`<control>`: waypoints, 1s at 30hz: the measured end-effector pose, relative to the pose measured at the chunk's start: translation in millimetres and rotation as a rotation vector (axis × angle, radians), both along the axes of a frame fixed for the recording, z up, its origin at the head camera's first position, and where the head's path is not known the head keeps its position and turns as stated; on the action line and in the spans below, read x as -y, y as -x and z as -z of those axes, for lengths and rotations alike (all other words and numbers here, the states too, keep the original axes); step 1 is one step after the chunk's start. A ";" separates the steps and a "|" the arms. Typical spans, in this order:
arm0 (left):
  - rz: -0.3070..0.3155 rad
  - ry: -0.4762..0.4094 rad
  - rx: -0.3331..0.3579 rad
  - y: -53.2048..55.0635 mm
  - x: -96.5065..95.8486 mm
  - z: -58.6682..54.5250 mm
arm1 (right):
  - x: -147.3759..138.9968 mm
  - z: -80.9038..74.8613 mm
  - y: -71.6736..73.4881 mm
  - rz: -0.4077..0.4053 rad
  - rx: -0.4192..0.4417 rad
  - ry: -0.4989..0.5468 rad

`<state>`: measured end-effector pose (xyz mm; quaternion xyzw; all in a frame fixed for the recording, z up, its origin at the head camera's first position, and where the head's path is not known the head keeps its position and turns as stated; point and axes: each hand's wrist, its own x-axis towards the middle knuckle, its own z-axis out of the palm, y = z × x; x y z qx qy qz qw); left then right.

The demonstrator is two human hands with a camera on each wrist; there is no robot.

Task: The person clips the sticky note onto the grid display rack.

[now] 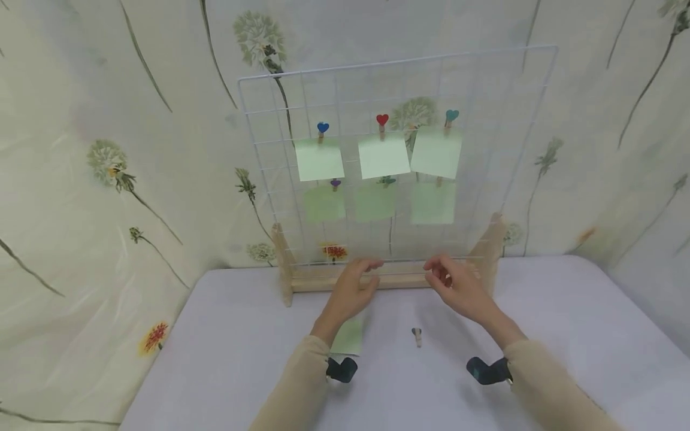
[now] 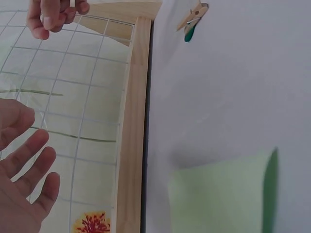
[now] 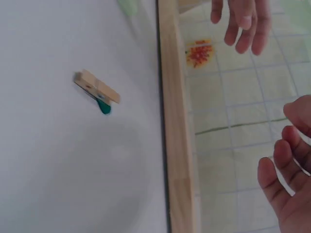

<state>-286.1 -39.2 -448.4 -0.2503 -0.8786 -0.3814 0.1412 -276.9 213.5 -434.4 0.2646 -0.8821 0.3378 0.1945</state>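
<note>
My left hand [image 1: 353, 290] hovers before the wooden base bar [image 1: 401, 282] of a white wire grid, fingers loosely bent and holding nothing. Facing it, my right hand [image 1: 460, 288] is likewise empty, its fingers relaxed near the bar's right part. Between and below them, a small wooden clothespin [image 3: 99, 90] with a dark green heart lies on the table. A pale green paper note [image 2: 223, 194] lies under my left wrist, partly covered by it in the head view. On the grid hang an upper row of pale notes [image 1: 384, 157] and a lower row of greener notes [image 1: 375, 202].
Heart clothespins in blue [image 1: 323, 127], red [image 1: 382, 120] and teal [image 1: 451, 115] hold the upper notes. Wooden feet [image 1: 283, 266] support the grid at both sides. A flower-patterned cloth [image 1: 178, 149] hangs behind the white table [image 1: 232, 335].
</note>
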 end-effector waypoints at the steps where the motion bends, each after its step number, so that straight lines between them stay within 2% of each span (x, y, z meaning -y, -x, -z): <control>1: 0.006 0.007 -0.006 -1.2 2.0 1.7 | 0.9 2.7 -2.5 -0.001 0.022 0.002; 5: 0.031 0.013 0.008 -6.2 10.7 9.4 | 3.5 15.3 -11.0 0.002 0.107 0.024; 12: 0.016 0.029 0.140 -15.9 24.0 25.6 | 5.7 39.6 -24.3 0.019 0.181 0.042; 17: 0.010 0.061 0.199 -22.4 33.0 36.3 | 8.3 55.1 -32.2 0.010 0.222 0.054; 21: 0.016 0.089 0.243 -29.2 42.6 42.5 | 10.1 62.3 -36.9 0.006 0.261 0.047; 25: 0.045 0.075 0.268 -35.3 51.2 47.9 | 9.7 65.8 -40.5 0.024 0.309 0.040; 30: 0.067 0.077 0.288 -37.9 58.3 55.9 | 8.5 71.9 -42.4 0.036 0.361 0.049</control>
